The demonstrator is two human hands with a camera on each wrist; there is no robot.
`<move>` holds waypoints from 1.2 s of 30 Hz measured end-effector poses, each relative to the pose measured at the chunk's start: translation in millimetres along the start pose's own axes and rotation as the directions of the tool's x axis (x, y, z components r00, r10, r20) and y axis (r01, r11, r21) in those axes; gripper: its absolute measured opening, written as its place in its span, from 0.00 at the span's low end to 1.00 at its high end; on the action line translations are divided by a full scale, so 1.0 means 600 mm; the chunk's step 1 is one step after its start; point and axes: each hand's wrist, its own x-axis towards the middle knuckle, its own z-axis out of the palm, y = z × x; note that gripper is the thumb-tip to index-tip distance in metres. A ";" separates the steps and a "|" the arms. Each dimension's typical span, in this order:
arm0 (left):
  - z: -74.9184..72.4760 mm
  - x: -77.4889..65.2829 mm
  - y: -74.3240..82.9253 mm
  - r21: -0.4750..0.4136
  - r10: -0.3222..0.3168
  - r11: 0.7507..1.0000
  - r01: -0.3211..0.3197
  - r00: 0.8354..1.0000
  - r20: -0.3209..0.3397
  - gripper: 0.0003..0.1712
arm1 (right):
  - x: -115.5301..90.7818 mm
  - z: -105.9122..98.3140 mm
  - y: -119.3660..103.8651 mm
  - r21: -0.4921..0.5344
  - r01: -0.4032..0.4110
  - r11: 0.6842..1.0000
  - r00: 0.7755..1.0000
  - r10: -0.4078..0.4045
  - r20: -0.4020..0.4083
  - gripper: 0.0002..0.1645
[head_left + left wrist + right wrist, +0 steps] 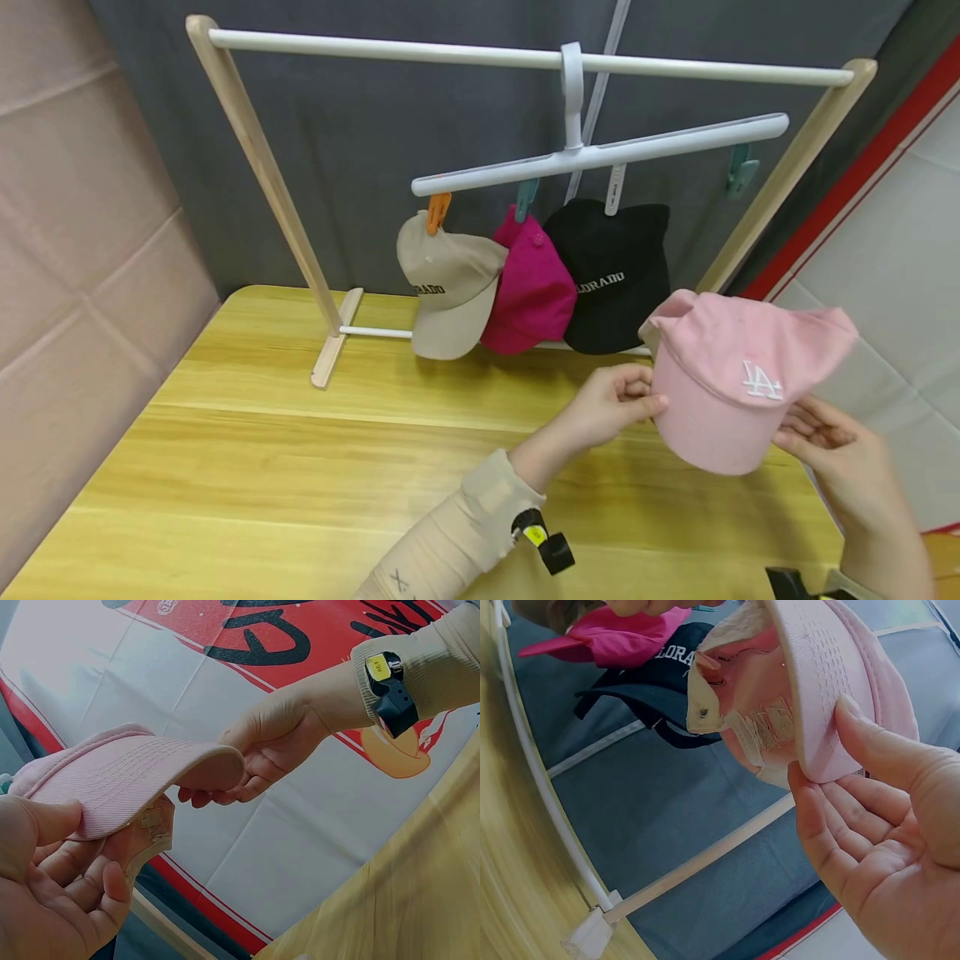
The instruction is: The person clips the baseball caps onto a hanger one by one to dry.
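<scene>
A pink baseball cap [742,367] with white LA lettering is held by its brim above the table's right side. My left hand [611,404] pinches one side of the brim, thumb on top and fingers below. The other side of the brim is pinched by my right hand [843,454], as the right wrist view shows with the thumb [877,742] on it. Behind hangs a white hanger [510,171] bearing a beige cap [450,258], a magenta cap [528,287] and a black cap [618,283]. At its right end a teal clip [741,171] holds nothing.
A rack with a white top rod [375,48] and wooden posts [266,175] stands at the back of the wooden table [262,475]. An orange clip [438,212], a teal clip [526,200] and a white clip [615,190] grip the hung caps.
</scene>
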 end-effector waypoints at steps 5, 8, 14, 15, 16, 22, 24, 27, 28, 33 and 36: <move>-0.002 0.003 -0.001 -0.013 0.031 0.999 -0.031 0.999 -0.008 0.09 | 0.010 0.000 -0.001 -0.060 0.016 0.998 1.000 -0.016 -0.009 0.31; -0.003 0.003 -0.002 -0.006 0.043 0.999 -0.043 0.999 -0.020 0.09 | 0.014 0.002 0.000 -0.058 0.015 0.998 1.000 -0.016 -0.025 0.31; -0.006 0.004 -0.005 -0.006 0.047 0.999 -0.048 0.998 -0.039 0.09 | 0.021 0.007 0.005 -0.009 0.011 1.000 0.999 -0.012 -0.036 0.31; -0.006 0.004 -0.005 -0.004 0.047 0.999 -0.047 0.998 -0.041 0.09 | 0.022 0.008 0.006 -0.011 0.014 1.000 0.999 -0.014 -0.033 0.31; -0.006 0.004 -0.005 -0.005 0.043 0.999 -0.043 0.998 -0.043 0.09 | 0.024 0.008 0.006 -0.011 0.018 1.000 0.999 -0.018 -0.026 0.31; -0.010 0.003 -0.002 0.001 0.021 1.000 -0.021 0.999 -0.039 0.08 | 0.034 0.012 0.004 -0.115 -0.011 0.993 0.999 0.007 -0.032 0.31; -0.012 0.003 -0.001 -0.003 0.020 1.000 -0.020 0.999 -0.038 0.07 | 0.037 0.013 0.004 -0.171 -0.032 0.985 0.999 0.025 -0.039 0.31; -0.014 0.002 0.001 -0.017 0.025 1.000 -0.026 0.999 -0.043 0.06 | 0.041 0.013 0.004 -0.222 -0.058 0.973 0.998 0.050 -0.041 0.31; -0.015 0.002 0.000 -0.022 0.029 0.999 -0.030 0.999 -0.044 0.06 | 0.042 0.014 0.004 -0.234 -0.065 0.970 0.997 0.057 -0.042 0.31; -0.017 0.004 -0.003 -0.043 0.053 0.998 -0.055 0.997 -0.053 0.04 | 0.050 0.015 0.004 -0.273 -0.095 0.957 0.995 0.088 -0.038 0.31; -0.019 0.005 -0.004 -0.049 0.059 0.997 -0.062 0.997 -0.053 0.04 | 0.054 0.016 0.002 -0.310 -0.106 0.945 0.994 0.103 -0.028 0.31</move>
